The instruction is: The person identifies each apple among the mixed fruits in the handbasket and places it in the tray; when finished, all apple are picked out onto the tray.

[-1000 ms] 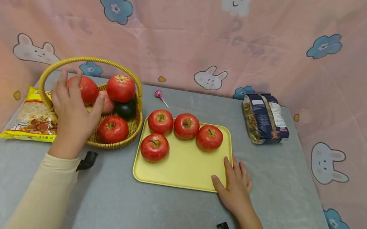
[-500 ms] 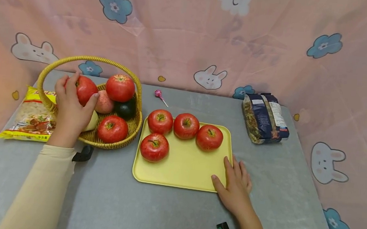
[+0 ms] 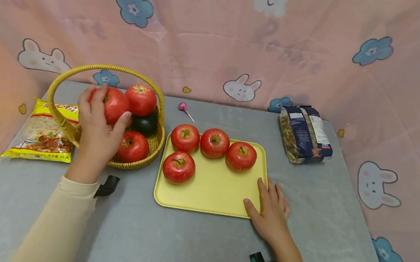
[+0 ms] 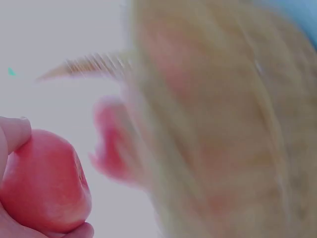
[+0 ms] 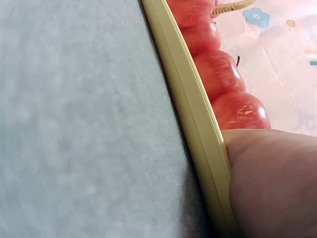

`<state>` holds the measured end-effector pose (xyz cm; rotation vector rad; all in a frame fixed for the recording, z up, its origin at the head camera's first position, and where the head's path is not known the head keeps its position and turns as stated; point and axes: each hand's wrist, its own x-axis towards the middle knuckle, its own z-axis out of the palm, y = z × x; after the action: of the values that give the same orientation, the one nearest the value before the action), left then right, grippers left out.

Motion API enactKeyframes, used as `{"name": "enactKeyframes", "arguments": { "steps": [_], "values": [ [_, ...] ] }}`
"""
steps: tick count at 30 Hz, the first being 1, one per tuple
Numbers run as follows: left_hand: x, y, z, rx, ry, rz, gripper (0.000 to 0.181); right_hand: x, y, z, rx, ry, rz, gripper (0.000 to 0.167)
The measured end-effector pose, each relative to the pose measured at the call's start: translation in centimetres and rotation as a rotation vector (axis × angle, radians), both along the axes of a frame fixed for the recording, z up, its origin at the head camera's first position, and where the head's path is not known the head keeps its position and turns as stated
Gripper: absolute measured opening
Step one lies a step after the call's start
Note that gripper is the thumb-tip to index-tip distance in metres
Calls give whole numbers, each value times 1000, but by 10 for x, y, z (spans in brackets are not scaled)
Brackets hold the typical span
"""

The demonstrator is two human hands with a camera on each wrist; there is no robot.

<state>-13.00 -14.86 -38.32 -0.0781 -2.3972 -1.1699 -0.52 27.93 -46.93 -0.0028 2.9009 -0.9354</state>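
My left hand (image 3: pixel 99 132) grips a red apple (image 3: pixel 117 106) above the yellow wicker basket (image 3: pixel 133 166), under its arched handle. In the left wrist view, thumb and fingers wrap that apple, while the basket (image 4: pixel 223 129) is a blur beside it. Another red apple (image 3: pixel 141 100), a dark green round fruit (image 3: pixel 145 124) and a lower red apple (image 3: pixel 133 147) lie in the basket. My right hand (image 3: pixel 273 216) rests with extended fingers on the right rim of a yellow tray (image 3: pixel 216 191). Several red apples (image 3: pixel 214 143) sit along the tray's back and left.
Left of the basket lies a yellow-edged food packet (image 3: pixel 44 136). A pink lollipop (image 3: pixel 184 108) is behind the tray. The dark blue food bag (image 3: pixel 303 134) stands at the back right, near the pink cloth backdrop (image 3: pixel 202 44).
My left hand closed around the apple at the basket's left and moved it rightward, so it now covers the pinkish fruit behind it. The right hand stays on the tray.
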Motion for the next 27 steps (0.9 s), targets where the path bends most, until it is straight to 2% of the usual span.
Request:
{"name": "enactKeyframes", "arguments": {
  "steps": [3, 5, 7, 9, 12, 15, 18, 22, 27],
  "values": [
    [13, 36, 10, 14, 87, -98, 73, -1, 1, -1, 3, 4, 2, 77],
    [24, 63, 13, 25, 97, -172, 74, -2, 1, -1, -3, 10, 4, 78],
    [35, 92, 11, 32, 90, -246, 74, -1, 1, -1, -6, 17, 8, 77],
    [47, 121, 5, 26, 70, -321, 75, -1, 0, 0, -7, 24, 9, 77],
    [61, 161, -10, 6, 56, -446, 74, 0, 0, 1, 4, 28, 6, 77],
    [71, 190, -27, -21, 5, -542, 74, 1, 0, 1, 16, 24, 1, 77],
    [77, 204, -44, -43, -45, -577, 75, 0, -1, 1, 18, 19, 1, 78],
    [77, 209, -64, -95, -120, -580, 74, 0, -1, 0, 16, 21, 1, 78],
    [75, 208, -76, -174, -173, -588, 76, 0, 0, -1, 18, 21, 2, 78]
  ]
}}
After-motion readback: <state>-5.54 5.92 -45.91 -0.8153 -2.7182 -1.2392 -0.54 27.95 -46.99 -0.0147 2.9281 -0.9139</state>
